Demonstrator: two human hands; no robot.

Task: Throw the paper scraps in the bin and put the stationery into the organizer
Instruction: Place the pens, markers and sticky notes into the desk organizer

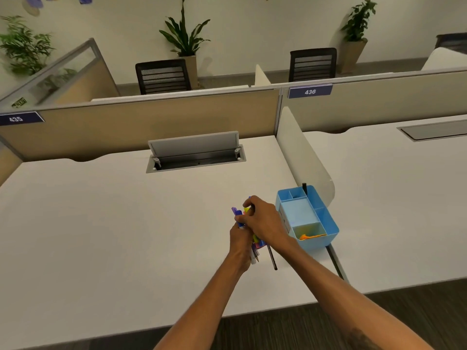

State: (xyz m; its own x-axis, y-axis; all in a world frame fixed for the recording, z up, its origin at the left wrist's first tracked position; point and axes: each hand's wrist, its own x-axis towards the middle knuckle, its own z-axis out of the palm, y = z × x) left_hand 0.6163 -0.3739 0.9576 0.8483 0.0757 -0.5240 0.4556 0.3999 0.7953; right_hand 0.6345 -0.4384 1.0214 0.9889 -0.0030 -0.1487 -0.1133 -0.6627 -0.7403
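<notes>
My left hand grips a bundle of pens and markers over the white desk; purple, yellow and pink barrels stick out above and below the fist. My right hand is closed around the top of the same bundle. A dark pen hangs out of the bundle's lower end. Just right of my hands stands the light blue organizer, with several compartments. An orange item lies in its front compartment and a black pen stands in a back one. No paper scraps or bin are in view.
A white divider panel rises behind the organizer at the desk's right edge. A cable hatch stands open at the back of the desk. Beige partitions and two black chairs lie beyond. A second desk sits to the right.
</notes>
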